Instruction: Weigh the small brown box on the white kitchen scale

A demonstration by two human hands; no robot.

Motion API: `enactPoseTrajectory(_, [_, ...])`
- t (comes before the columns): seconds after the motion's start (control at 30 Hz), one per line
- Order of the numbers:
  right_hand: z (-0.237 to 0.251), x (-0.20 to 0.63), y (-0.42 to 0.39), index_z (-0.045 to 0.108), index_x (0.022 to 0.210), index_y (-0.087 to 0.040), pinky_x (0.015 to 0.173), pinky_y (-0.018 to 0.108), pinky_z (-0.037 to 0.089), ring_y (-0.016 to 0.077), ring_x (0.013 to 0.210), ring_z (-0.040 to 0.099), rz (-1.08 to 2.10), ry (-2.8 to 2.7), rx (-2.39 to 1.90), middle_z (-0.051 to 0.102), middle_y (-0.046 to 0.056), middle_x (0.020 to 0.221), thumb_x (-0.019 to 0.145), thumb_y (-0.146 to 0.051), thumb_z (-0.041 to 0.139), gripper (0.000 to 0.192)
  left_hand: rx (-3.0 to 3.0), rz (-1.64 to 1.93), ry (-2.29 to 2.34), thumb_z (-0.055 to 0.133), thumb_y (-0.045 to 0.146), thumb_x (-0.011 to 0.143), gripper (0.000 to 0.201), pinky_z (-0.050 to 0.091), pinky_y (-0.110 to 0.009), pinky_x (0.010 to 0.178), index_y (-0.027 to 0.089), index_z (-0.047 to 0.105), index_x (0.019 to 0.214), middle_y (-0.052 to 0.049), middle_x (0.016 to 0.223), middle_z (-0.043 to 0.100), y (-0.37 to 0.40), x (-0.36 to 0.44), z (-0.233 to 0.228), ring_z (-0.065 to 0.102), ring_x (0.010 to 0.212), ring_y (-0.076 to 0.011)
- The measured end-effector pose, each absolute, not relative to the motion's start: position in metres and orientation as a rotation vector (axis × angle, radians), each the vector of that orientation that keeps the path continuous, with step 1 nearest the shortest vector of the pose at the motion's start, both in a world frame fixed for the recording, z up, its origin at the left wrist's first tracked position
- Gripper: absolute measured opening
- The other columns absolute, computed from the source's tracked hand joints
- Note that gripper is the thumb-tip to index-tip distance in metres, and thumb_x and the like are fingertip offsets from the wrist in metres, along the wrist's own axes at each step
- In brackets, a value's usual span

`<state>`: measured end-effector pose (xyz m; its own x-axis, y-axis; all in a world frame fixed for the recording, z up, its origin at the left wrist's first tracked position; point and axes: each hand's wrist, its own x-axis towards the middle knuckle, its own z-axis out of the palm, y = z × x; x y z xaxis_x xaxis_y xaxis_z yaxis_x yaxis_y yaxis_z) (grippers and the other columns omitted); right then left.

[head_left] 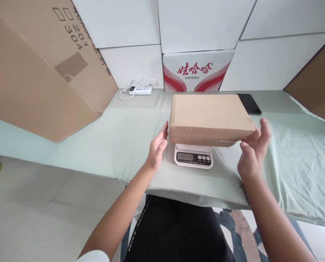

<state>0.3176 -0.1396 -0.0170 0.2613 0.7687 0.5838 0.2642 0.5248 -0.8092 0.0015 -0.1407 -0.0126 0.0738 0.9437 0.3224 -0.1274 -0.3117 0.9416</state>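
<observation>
Table [97, 145]: one box [208, 116], one scale [193, 156] (two hands).

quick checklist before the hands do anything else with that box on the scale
1. Cardboard box rests on the scale: ok, though it overhangs the scale on both sides.
2. Box sits level: ok, top looks flat.
3. Left hand clear of the box: cannot tell, its fingers are right at the left end, touching or nearly so.
4. Right hand clear of the box: cannot tell, it is open at the right front corner, blurred.
5. Scale display readable: not ok, the screen shows no legible figure in this view.
6. Phone clear of the box: ok, it lies on the cloth behind the right end.
</observation>
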Motion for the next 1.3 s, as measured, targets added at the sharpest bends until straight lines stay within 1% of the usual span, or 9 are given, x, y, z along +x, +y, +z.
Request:
enactPoseTrajectory(0.1, [-0.015,0.312,-0.140,0.041,0.172,-0.057,0.131,0.076,0.050,0.0436,0.161,0.057,0.515,-1.348,-1.017,0.063,0.001,0.169,0.091,-0.063,0.076,0.088,1.416,1.389,0.837,0.062,0.073,0.102,0.087,0.038,-0.052,0.144,0.025,0.050,0.174,-0.010,0.186,0.044,-0.143,0.005,-0.011,0.039,0.175,-0.0375])
enactPoseTrajectory(0.3, [0.020,0.305,-0.122,0.040,0.167,-0.067,0.135,0.081,0.044,0.0464,0.168,0.046,0.439,-1.420,-0.929,0.051,-0.008,0.177,0.090,-0.069,0.073,0.084,1.466,1.453,0.779,0.064,0.073,0.100,0.086,0.040,-0.051,0.143,0.027,0.055,0.171,-0.010,0.182,0.051,-0.132,0.008,0.014,0.040,0.175,-0.0384])
enactPoseTrajectory(0.43, [0.046,0.301,-0.074,0.038,0.163,-0.072,0.138,0.073,0.044,0.0444,0.169,0.044,0.337,-1.478,-0.846,0.047,-0.013,0.179,0.094,-0.067,0.070,0.076,1.495,1.484,0.832,0.062,0.075,0.099,0.082,0.038,-0.050,0.142,0.026,0.060,0.164,-0.010,0.178,0.058,-0.078,0.011,0.037,0.040,0.175,-0.0389])
enactPoseTrajectory(0.5, [0.044,0.295,-0.045,0.036,0.167,-0.064,0.142,0.069,0.039,0.0427,0.172,0.039,0.311,-1.464,-0.838,0.042,-0.010,0.183,0.095,-0.062,0.070,0.080,1.469,1.456,0.880,0.060,0.071,0.100,0.076,0.039,-0.051,0.141,0.023,0.064,0.159,-0.011,0.173,0.063,-0.046,0.015,0.036,0.043,0.173,-0.0384])
enactPoseTrajectory(0.6, [0.020,0.289,-0.010,0.028,0.174,-0.046,0.144,0.070,0.032,0.0424,0.171,0.039,0.365,-1.395,-0.903,0.037,0.003,0.185,0.090,-0.060,0.072,0.096,1.393,1.440,0.927,0.059,0.063,0.100,0.069,0.041,-0.050,0.140,0.021,0.067,0.153,-0.011,0.170,0.066,-0.010,0.021,0.019,0.051,0.168,-0.0358])
enactPoseTrajectory(0.7, [-0.009,0.292,0.006,0.022,0.175,-0.040,0.145,0.069,0.031,0.0395,0.170,0.041,0.433,-1.383,-1.003,0.040,0.007,0.182,0.085,-0.061,0.071,0.105,1.348,1.392,0.972,0.060,0.060,0.098,0.065,0.041,-0.049,0.140,0.024,0.068,0.151,-0.008,0.172,0.064,0.001,0.024,-0.001,0.052,0.168,-0.0338])
enactPoseTrajectory(0.83, [-0.026,0.301,0.008,0.022,0.175,-0.042,0.142,0.066,0.037,0.0367,0.168,0.045,0.447,-1.415,-1.075,0.043,0.007,0.181,0.085,-0.060,0.069,0.103,1.326,1.356,1.015,0.061,0.060,0.097,0.066,0.041,-0.049,0.140,0.025,0.067,0.153,-0.006,0.172,0.065,-0.001,0.023,-0.010,0.051,0.169,-0.0330])
enactPoseTrajectory(1.0, [-0.026,0.305,0.009,0.026,0.173,-0.044,0.133,0.069,0.047,0.0393,0.161,0.052,0.457,-1.433,-1.104,0.049,0.008,0.175,0.086,-0.058,0.067,0.097,1.315,1.328,1.035,0.062,0.064,0.097,0.069,0.043,-0.050,0.139,0.025,0.067,0.153,-0.008,0.172,0.065,-0.002,0.021,-0.009,0.051,0.169,-0.0345])
enactPoseTrajectory(1.3, [-0.032,0.305,0.014,0.033,0.166,-0.041,0.130,0.074,0.046,0.0434,0.154,0.057,0.484,-1.386,-1.119,0.061,0.011,0.159,0.083,-0.052,0.068,0.091,1.340,1.320,1.025,0.063,0.062,0.097,0.069,0.041,-0.051,0.139,0.023,0.066,0.154,-0.010,0.171,0.065,0.004,0.023,-0.017,0.051,0.169,-0.0347])
